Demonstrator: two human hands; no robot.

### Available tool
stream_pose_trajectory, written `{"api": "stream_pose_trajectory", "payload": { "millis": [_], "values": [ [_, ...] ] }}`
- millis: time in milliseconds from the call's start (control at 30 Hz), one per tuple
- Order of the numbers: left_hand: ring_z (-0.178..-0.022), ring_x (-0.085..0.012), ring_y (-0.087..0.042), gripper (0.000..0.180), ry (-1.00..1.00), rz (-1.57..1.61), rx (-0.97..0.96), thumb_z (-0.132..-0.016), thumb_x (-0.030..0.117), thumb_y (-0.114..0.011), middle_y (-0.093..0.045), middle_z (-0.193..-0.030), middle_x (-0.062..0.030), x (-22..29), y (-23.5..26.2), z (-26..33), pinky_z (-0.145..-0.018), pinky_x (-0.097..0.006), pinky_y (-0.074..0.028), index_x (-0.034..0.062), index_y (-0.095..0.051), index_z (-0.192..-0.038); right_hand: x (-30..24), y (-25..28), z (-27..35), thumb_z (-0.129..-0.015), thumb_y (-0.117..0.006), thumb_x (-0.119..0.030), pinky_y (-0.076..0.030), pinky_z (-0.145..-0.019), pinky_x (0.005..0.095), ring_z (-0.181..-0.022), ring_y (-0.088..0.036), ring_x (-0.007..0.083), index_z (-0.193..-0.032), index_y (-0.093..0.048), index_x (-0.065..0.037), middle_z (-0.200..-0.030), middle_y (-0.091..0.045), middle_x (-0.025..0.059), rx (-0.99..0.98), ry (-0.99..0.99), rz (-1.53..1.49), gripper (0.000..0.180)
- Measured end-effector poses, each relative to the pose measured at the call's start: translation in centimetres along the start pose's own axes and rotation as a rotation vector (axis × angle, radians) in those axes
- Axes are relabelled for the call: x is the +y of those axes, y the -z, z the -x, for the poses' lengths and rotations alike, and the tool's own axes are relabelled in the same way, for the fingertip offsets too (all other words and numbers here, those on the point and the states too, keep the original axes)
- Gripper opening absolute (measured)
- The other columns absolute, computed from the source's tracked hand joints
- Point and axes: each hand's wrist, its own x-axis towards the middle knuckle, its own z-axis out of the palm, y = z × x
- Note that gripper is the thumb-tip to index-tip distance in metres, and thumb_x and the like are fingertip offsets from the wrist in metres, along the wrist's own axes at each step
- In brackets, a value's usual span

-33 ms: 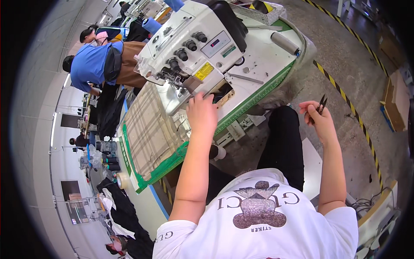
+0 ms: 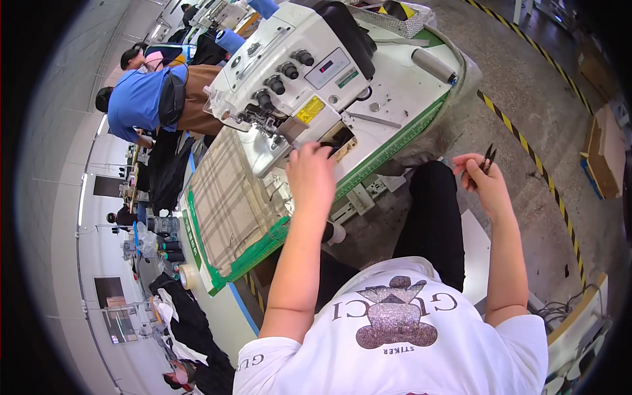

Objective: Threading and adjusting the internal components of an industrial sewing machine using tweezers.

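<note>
A white overlock sewing machine (image 2: 283, 72) with several black tension dials stands on the table before me. My left hand (image 2: 311, 172) is at its lower front, by the edge of an uncovered opening (image 2: 341, 139). Its fingers are bent and somewhat apart, the tips against the machine or just in front of it; nothing held shows between them. Out to the right, over the floor beside my knee, my right hand (image 2: 486, 183) is closed around dark thread snips (image 2: 488, 160), blades pointing up and away.
The green-edged machine table (image 2: 388, 148) carries a flat metal strip (image 2: 373, 120), a silver cylinder (image 2: 432, 66) and, left, a checked panel (image 2: 230, 204) under a clear cover. A person in a blue shirt (image 2: 140, 99) bends over beyond the machine. Cardboard (image 2: 604, 155) lies far right.
My left hand has shifted very slightly at the machine front. The right hand still has the snips, almost in the same place.
</note>
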Motion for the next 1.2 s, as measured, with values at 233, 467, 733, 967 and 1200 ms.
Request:
{"api": "stream_pose_trajectory", "payload": {
  "millis": [233, 467, 733, 967, 1200],
  "values": [
    [-0.099, -0.0310, -0.057, 0.028, -0.278, 0.355, 0.090, -0.074, 0.012, -0.078, -0.058, -0.108, -0.0100, 6.5, -5.9, -1.2, -0.085, -0.042, -0.048, 0.0066, -0.064, -0.098, 0.7, -2.5, -0.4, -0.101, -0.054, -0.023, -0.041, -0.058, 0.0204, -0.066, -0.053, 0.0056, -0.106, -0.068, -0.003, -0.084, -0.066, 0.0007, -0.132, -0.004, -0.044, 0.025],
    [-0.088, -0.0358, -0.064, 0.012, 0.167, 0.159, 0.066, -0.082, 0.009, -0.062, -0.066, -0.090, -0.0147, -0.9, -5.2, -1.3, -0.076, -0.045, -0.051, 0.0081, -0.068, -0.093, 2.3, 1.2, 1.3, -0.099, -0.055, -0.019, -0.039, -0.057, 0.0209, -0.063, -0.050, 0.0044, -0.106, -0.068, -0.003, -0.076, -0.060, -0.0014, -0.039, -0.161, -0.049, 0.021],
    [-0.115, -0.0372, -0.056, 0.033, -0.173, 0.187, 0.235, -0.082, 0.002, -0.062, -0.058, -0.127, -0.0159, 1.6, -3.4, 1.2, -0.099, -0.045, -0.045, 0.0072, -0.068, -0.115, 3.2, 0.2, -1.4, -0.090, -0.065, -0.012, -0.041, -0.063, 0.0224, -0.069, -0.047, 0.0046, -0.110, -0.065, 0.001, -0.074, -0.056, -0.0030, -0.026, 0.108, 0.160, 0.023],
    [-0.115, -0.0353, -0.054, 0.037, -0.417, 0.317, 0.116, -0.084, 0.003, -0.063, -0.058, -0.126, -0.0136, 4.9, -4.5, -2.1, -0.098, -0.043, -0.045, 0.0078, -0.065, -0.120, 1.8, -2.7, -2.7, -0.085, -0.058, 0.001, -0.048, -0.080, 0.0346, -0.089, -0.059, 0.0299, -0.126, -0.057, 0.003, -0.098, -0.056, 0.0176, 0.165, 0.493, 0.479, 0.041],
    [-0.122, -0.0308, -0.052, 0.063, -0.798, 0.174, -0.032, -0.069, 0.024, -0.078, -0.055, -0.131, -0.0112, -4.1, -4.6, 1.3, -0.104, -0.048, -0.041, 0.0184, -0.062, -0.129, -4.2, -7.3, -10.5, -0.083, -0.060, 0.004, -0.051, -0.082, 0.0394, -0.098, -0.059, 0.0353, -0.133, -0.051, 0.004, -0.109, -0.055, 0.0179, 0.286, 0.665, 0.798, 0.051]
  ]
}}
